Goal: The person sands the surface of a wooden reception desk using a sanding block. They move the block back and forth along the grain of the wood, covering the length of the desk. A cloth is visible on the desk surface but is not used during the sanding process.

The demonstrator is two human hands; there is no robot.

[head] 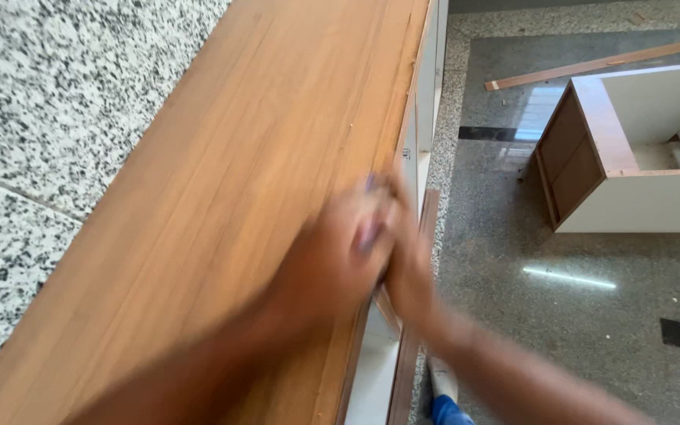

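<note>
- Pressing at the front edge of a long wooden panel (222, 181), both hands met at one spot; heavy motion blur over both.
- Left hand (332, 264): lay on top of the panel near its front edge, fingers curled inward. Something small and purplish (369, 230) showed at the fingertips; too blurred to identify. Whether the grip was clamped on it could not be told.
- Right hand (409, 271): came up from below and the right, set against the panel's edge and touching the left hand. Fingers hidden by blur and by the left hand; grip state could not be told.
- Panel: brown wood-grain top of a cabinet (426, 86), running from the lower left to the upper centre of the view, directly under the left hand. Judged stiff, heavy and smooth-faced; a laminate face of this kind would likely be slippery to a flat palm, so the long front edge looked the surest place to take hold.
- Below the edge: pale cabinet fronts and a narrow brown strip (426, 236) standing just beside the right hand.
- Left of the panel: speckled granite wall (49, 102).
- Right: polished speckled floor (560, 315), an open white-lined cabinet box (631, 157) well apart, a loose wooden batten (600, 61) beyond it.
- Bottom centre: a shoe and blue trouser leg (444, 397).
</note>
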